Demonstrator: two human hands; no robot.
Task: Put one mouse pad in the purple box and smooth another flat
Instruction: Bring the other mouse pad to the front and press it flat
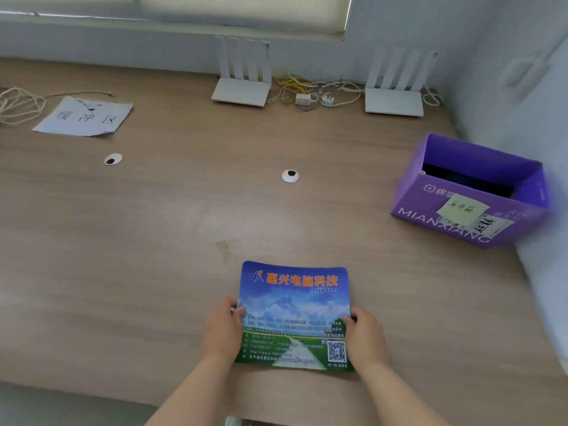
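Glossy rounded-rectangle mouse pad point(294, 315) on woodgrain desk point(153, 241), left hand point(222, 329) and right hand point(364, 333) pinching its side edges

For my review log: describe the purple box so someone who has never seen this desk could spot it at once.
Start at the wooden desk and follow it to its right side, beside the pale wall. There stands the purple box, open at the top, with something dark inside. It is the only purple thing, printed MIANXIANG in white, with a pale green note stuck on its front.
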